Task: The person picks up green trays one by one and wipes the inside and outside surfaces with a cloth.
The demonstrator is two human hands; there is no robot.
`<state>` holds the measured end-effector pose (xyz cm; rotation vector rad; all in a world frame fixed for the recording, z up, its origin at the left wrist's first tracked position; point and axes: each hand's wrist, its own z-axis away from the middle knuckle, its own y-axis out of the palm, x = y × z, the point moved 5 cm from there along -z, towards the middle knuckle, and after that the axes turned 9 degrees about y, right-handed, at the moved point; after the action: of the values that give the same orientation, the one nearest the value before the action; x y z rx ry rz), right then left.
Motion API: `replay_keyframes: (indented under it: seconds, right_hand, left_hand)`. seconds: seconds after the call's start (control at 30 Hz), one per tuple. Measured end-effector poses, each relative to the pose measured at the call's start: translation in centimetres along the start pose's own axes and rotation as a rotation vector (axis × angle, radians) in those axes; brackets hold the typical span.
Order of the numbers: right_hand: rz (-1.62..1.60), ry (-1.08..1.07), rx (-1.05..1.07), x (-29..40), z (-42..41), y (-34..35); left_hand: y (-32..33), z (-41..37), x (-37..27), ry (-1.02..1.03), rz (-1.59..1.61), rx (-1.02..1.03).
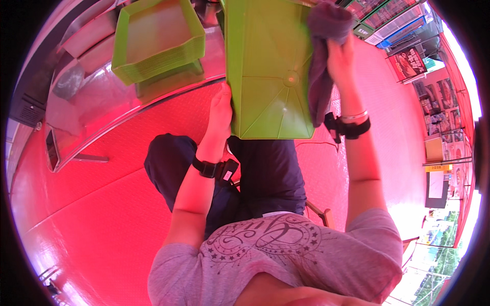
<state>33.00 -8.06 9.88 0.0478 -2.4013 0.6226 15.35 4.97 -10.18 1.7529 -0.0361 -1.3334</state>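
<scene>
A green plastic tray (pixel 268 103), its ribbed underside facing me, is held up above my knees. My left hand (pixel 222 109) grips its left edge, the fingers partly hidden behind it. In my right hand (pixel 342 61) is a dark purple-grey cloth (pixel 320 76), which hangs down over the tray's right edge. The tray's upper end runs out of view at the top. A stack of similar green trays (pixel 160 49) rests on a shiny metal table (pixel 103 99) to the left.
Red textured flooring (pixel 95 202) surrounds my seat, and a wooden chair part (pixel 325 216) shows beside my right hip. Metal bins (pixel 88 38) stand at the far left. Crates (pixel 369 19) and display boards with pictures and writing (pixel 407 63) line the right side.
</scene>
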Motion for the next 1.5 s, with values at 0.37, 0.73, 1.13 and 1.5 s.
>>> replay_keyframes:
  seconds: [0.37, 0.73, 1.13, 1.5]
  right_hand:
    - [0.370, -0.336, 0.741, 2.7, 17.0, 6.4]
    - [0.438, -0.448, 0.737, 3.9, 18.1, 9.5]
    - [0.404, -0.243, 0.259, 6.9, 5.8, 8.4]
    - [-0.122, -0.252, -0.231, 14.3, -6.3, 1.1]
  left_hand:
    - [-0.6, -0.4, 1.3, -0.076, 0.138, -0.094]
    - [-0.2, 0.3, 0.3, 0.000, 0.307, 0.074]
    - [1.3, 0.6, -0.9, 0.056, 0.075, 0.057]
    - [0.3, 0.8, 1.6, -0.118, -0.103, -0.079]
